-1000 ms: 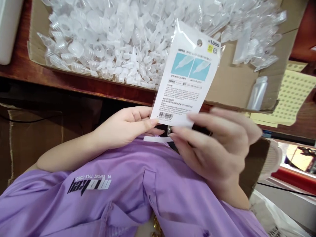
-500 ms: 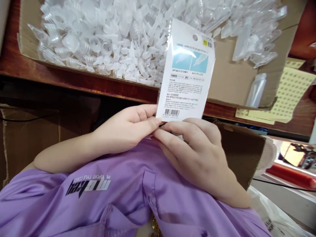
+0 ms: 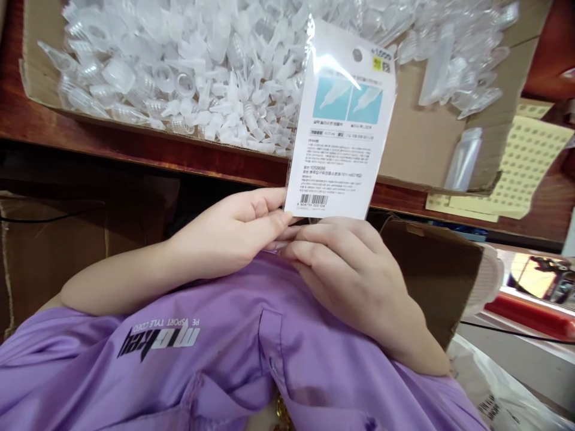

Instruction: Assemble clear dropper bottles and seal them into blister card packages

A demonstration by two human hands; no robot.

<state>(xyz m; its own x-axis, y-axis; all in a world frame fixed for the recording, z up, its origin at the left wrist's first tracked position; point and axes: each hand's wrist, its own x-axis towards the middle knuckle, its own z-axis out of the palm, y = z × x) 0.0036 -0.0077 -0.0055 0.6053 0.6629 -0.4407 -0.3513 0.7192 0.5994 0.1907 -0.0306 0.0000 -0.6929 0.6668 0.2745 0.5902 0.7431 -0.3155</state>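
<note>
A clear plastic packet with a white printed card [image 3: 336,155] stands up in front of my chest, its barcode end down. My left hand [image 3: 245,224] pinches the lower left corner of the packet between thumb and fingers. At the packet's bottom edge, my right hand [image 3: 353,269] has its fingers bent and pressed together close to the left fingertips. What the right fingers hold, perhaps the packet's clear flap, is hidden behind them. Beyond the packet lies a heap of translucent plastic nozzles and caps [image 3: 233,90].
A shallow cardboard tray [image 3: 415,129] on the reddish wooden table bears the heap. A small clear bottle [image 3: 465,158] lies at its right corner, beside yellow sticker sheets [image 3: 525,164]. An open cardboard box [image 3: 431,269] stands below the table edge, right of my hand.
My right hand has shifted slightly left, with its fingers drawn together. The packet's top has tilted a little upward in view; my left hand keeps its grip.
</note>
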